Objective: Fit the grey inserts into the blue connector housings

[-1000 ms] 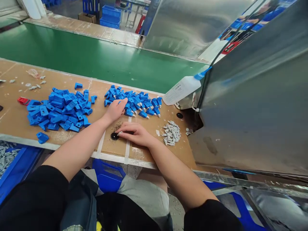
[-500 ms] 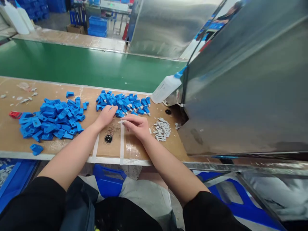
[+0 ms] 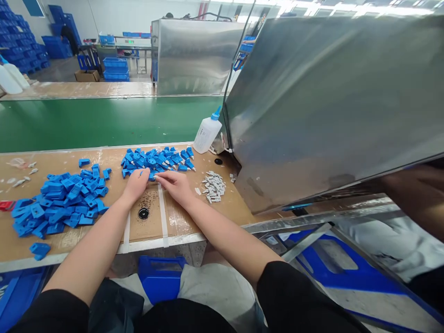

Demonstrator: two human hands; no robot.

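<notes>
Heap of blue plastic blocks [image 3: 65, 203] on brown surface [image 3: 113, 159]. Left hand [image 3: 136, 185] pinching one blue plastic block [image 3: 151, 176]. Round black dish [image 3: 143, 213]; right hand [image 3: 176, 187] has left it, now pinching small pale-grey piece [image 3: 157, 178] at block's end: parts brought together. Pale-grey pile [image 3: 214, 186] rightmost.

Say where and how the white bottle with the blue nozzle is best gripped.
The bottle is probably best gripped around its broad mid-body, below the narrow blue nozzle, coming from the near left, above the blue pieces: the metal housing and dark cable crowd its right side.
</notes>
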